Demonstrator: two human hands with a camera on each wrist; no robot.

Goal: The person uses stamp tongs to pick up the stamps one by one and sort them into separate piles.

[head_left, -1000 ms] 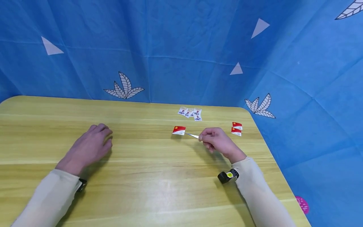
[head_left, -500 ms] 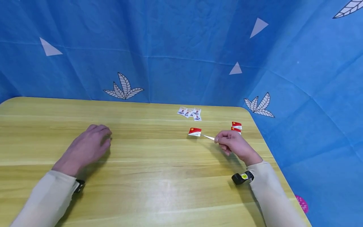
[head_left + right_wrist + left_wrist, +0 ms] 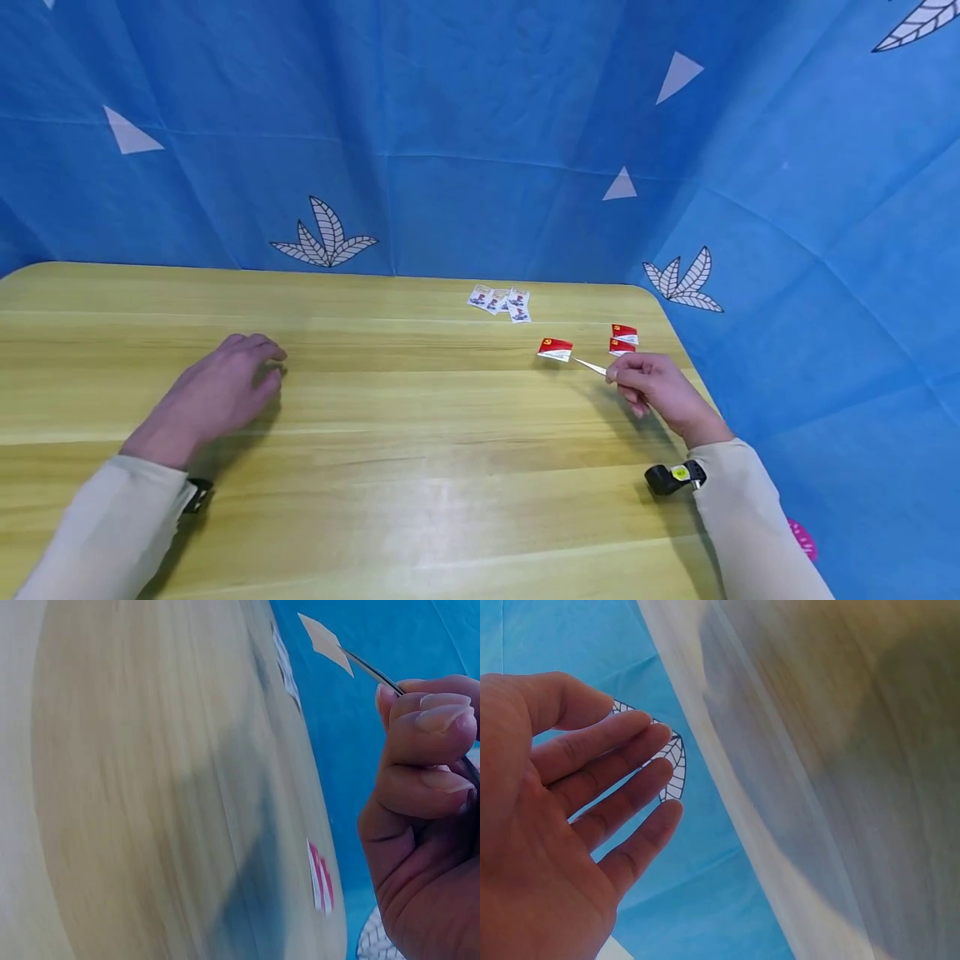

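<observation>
My right hand [image 3: 660, 390] pinches a pair of metal tweezers [image 3: 590, 366]. The tips hold one edge of a small red and white sticker [image 3: 555, 349] with a yellow emblem, raised above the wooden table. In the right wrist view the pale back of that sticker [image 3: 327, 643] shows, with the tweezers [image 3: 373, 672] at its edge. Just beyond the right hand lie two like red and white stickers [image 3: 624, 334], one behind the other. My left hand [image 3: 217, 392] hovers over the left part of the table, fingers relaxed and slightly bent, holding nothing.
Several small white printed stickers [image 3: 501, 301] overlap near the table's back edge. The wooden table [image 3: 420, 467] has a rounded right back corner. A blue patterned cloth [image 3: 480, 125] hangs behind and along the right side.
My right hand has moved rightward with the tweezers and the red and white sticker, toward the two lying stickers. My left hand has shifted slightly left.
</observation>
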